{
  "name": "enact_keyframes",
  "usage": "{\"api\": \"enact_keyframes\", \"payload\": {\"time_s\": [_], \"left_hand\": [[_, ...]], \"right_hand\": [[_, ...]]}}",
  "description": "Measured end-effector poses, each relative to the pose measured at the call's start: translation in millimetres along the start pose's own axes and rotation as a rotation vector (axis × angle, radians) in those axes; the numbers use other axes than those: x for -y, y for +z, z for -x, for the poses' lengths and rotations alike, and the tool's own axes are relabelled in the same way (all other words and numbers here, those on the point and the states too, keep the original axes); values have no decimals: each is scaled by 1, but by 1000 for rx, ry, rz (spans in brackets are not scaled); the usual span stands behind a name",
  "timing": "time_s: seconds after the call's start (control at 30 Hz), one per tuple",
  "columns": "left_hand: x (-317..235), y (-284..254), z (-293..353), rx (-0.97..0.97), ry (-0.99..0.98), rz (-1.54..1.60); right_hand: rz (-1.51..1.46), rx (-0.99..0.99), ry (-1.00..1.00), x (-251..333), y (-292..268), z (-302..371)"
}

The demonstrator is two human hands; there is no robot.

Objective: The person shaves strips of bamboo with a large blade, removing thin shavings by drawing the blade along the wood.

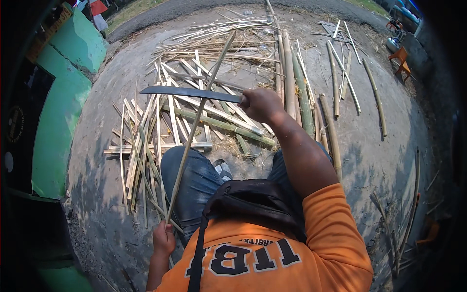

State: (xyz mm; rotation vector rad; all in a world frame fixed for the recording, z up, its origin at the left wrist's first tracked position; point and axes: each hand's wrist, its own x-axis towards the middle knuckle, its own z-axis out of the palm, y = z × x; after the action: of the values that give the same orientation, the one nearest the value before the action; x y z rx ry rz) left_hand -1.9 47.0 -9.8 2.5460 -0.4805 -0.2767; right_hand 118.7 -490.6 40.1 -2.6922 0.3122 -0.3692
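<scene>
Head view: the right grip (262, 104) is wrapped around the handle end of a long knife (180, 92), whose dark blade reaches out leftward. The left grip (163, 238) sits low beside the body, closed around the near end of a thin bamboo strip (188, 151). That strip slants up and away over the left leg (199, 175), and the blade crosses it in its upper part; whether the two touch I cannot tell, nor which edge of the blade is the sharp one.

The main danger, as I judge it, is the blade skating along the strip. The strip's line leads straight down to bare fingers, so a stroke toward the body that slips at a knot, or at too shallow an angle, could reach the left grip or the leg. Nothing seems to steady the far end, so pressure could make the strip flex or twist and turn the blade aside. A loosening hold on the handle would make that worse.

Loose strips (137, 158) and a green pole (224, 127) lie on the ground (369, 160) just ahead, near the feet (224, 171); the held piece could snag there if lowered. The black bag (258, 194) at the waist could also crowd a downward pull of the right arm (311, 155).
</scene>
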Motion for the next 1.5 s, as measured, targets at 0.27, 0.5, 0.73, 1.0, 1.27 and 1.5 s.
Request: {"api": "enact_keyframes", "payload": {"time_s": [0.27, 0.5, 0.73, 1.0, 1.27, 1.5], "left_hand": [[14, 7, 0, -4, -60, -28], [23, 16, -2, -54, -10, -1], [11, 11, -4, -34, 0, 28], [8, 11, -4, -49, 23, 67], [17, 15, -3, -59, 39, 56], [20, 15, -2, -36, 3, 29]], "right_hand": [[92, -65, -329, 4, 1, -1], [-57, -220, -52, -32, -3, -10], [-54, -160, -55, -25, -3, -8], [62, -106, -256, -6, 2, -3], [70, -105, -271, -3, 5, -1], [38, -121, -307, -2, 2, 0]]}}
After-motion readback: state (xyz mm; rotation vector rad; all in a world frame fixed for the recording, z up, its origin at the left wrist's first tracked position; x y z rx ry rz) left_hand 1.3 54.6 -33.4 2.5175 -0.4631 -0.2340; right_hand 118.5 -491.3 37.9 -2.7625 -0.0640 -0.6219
